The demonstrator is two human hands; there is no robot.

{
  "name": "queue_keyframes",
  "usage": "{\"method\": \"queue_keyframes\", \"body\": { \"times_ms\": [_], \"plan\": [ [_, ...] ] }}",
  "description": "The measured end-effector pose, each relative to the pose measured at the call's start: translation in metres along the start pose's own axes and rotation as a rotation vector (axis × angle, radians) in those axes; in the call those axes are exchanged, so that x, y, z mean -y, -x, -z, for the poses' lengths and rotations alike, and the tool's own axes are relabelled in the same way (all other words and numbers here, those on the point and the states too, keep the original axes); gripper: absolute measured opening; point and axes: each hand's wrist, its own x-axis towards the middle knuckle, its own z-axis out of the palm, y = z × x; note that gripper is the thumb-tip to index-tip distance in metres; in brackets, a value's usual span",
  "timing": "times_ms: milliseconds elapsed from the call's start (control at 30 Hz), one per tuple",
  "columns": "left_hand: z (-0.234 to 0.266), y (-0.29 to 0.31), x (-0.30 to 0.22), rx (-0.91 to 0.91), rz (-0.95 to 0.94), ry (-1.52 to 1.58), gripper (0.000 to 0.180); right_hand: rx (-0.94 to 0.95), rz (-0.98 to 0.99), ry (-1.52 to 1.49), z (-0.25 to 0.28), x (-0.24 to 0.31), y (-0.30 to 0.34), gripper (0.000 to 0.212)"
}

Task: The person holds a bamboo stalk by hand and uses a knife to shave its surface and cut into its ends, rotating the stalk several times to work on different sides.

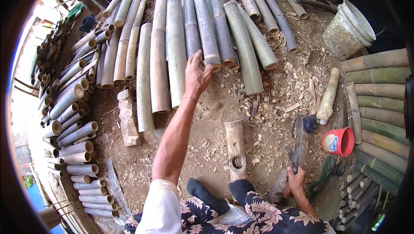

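My left hand [198, 76] reaches forward, its fingers closed at the near end of a long bamboo pole [202, 22] in the row on the ground. Part of that grip is hidden by the back of the hand. Low on the right, my right hand [296, 180] is wrapped around the handle of a machete [297, 143], its dark blade pointing away from me. Between the hands, a wooden block [235, 141] with a hole near its close end lies in front of my feet.
Bamboo lengths are stacked at left [79, 135]. A pale wood chunk [128, 117] lies near the row. To the right are a short bamboo piece [328, 96], a red tub [337, 142], a dirty white bucket [350, 29] and a bamboo slat platform [384, 100]. Shavings litter the dirt.
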Motion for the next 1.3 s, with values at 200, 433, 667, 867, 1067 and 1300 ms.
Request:
{"method": "queue_keyframes", "body": {
  "times_ms": [200,433,667,867,1067,1300],
  "plan": [
    [0.008,-0.062,0.036,0.114,-0.168,-0.925,0.041,0.039,-0.03,0.172,0.0,-0.022,0.002,0.02],
    [0.011,-0.076,0.046,0.039,-0.193,-0.871,0.04,0.091,0.05,0.259,-0.015,0.015,0.006,0.019],
    [0.066,0.086,-0.028,0.434,0.236,0.906,0.094,0.121,-0.09,0.022,-0.018,0.016,0.022,0.017],
    [0.058,0.174,-0.033,0.458,0.51,2.138,0.122,0.193,-0.118,-0.047,-0.026,0.011,0.033,0.016],
    [0.043,0.129,-0.004,0.362,0.792,1.219,0.078,0.223,-0.119,-0.126,-0.032,0.009,0.038,0.015],
    [0.127,0.228,0.027,0.324,0.5,-0.165,0.085,0.171,-0.088,-0.146,-0.012,-0.011,0.043,0.016]
  ]
}}
